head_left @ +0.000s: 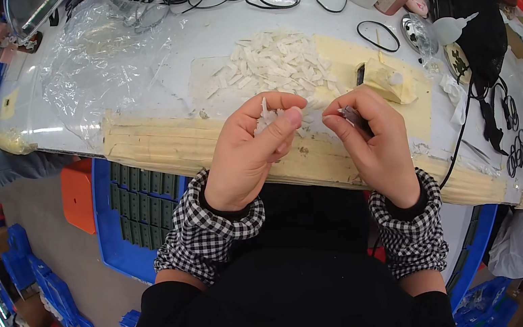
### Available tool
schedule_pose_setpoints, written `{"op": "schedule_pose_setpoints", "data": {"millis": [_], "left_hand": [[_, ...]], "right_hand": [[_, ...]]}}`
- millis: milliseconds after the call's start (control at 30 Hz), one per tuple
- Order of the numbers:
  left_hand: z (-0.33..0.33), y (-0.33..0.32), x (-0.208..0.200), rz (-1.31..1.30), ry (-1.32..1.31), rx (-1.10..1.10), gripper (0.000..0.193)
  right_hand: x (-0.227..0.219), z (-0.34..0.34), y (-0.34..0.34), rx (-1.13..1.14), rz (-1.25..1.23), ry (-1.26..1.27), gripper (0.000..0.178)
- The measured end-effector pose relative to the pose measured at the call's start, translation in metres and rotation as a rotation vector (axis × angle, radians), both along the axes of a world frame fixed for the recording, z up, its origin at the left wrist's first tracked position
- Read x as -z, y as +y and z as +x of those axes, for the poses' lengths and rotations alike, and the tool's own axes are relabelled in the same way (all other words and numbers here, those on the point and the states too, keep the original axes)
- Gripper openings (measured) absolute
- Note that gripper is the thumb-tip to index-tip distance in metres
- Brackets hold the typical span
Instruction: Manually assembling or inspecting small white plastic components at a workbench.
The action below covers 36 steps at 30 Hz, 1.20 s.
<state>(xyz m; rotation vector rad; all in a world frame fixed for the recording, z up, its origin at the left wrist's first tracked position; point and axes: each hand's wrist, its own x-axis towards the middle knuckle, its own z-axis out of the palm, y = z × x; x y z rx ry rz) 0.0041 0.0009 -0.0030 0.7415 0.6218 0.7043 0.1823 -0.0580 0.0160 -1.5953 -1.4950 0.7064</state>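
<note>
While white bits (264, 120) are held in the curled left hand (239, 152), a small dark piece (354, 117) is pinched by the right hand (379, 143), white strips (276, 64) being heaped just beyond on the table (27, 108), presumably for easy reach.

Small white, jagged-edged bits (264, 120) are sitting bunched in the left grip (239, 152), one thin tip pointing toward twelve o'clock. At three o'clock from them, a small greyish piece (352, 116) is resting in the right grip (377, 135), partly hidden, its full outline unclear.
</note>
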Motion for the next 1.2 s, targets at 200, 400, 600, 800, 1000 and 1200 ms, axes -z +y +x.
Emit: {"op": "schedule_pose_setpoints", "data": {"millis": [200, 400, 600, 800, 1000, 1200], "left_hand": [[0.008, -0.009, 0.004, 0.012, -0.094, -0.021, 0.011], [0.006, -0.007, 0.005, -0.049, -0.172, 0.056, 0.015], [0.003, -0.002, 0.002, -0.178, -0.232, 0.188, 0.023], [0.003, -0.003, 0.005, -0.195, -0.311, 0.254, 0.023], [0.002, -0.002, 0.004, -0.265, -0.391, 0.290, 0.021], [0.002, -0.003, 0.008, -0.258, -0.434, 0.315, 0.022]], "right_hand": [[-0.013, -0.013, -0.003, 0.007, -0.123, 0.324, 0.009], [-0.013, -0.017, -0.005, -0.024, -0.037, 0.372, 0.016], [-0.003, -0.008, -0.001, -0.100, 0.287, -0.402, 0.034], [-0.005, -0.012, -0.003, -0.088, 0.216, -0.452, 0.034], [-0.005, -0.013, -0.002, -0.108, 0.211, -0.420, 0.033], [-0.006, -0.013, -0.003, -0.122, 0.208, -0.403, 0.033]]}}
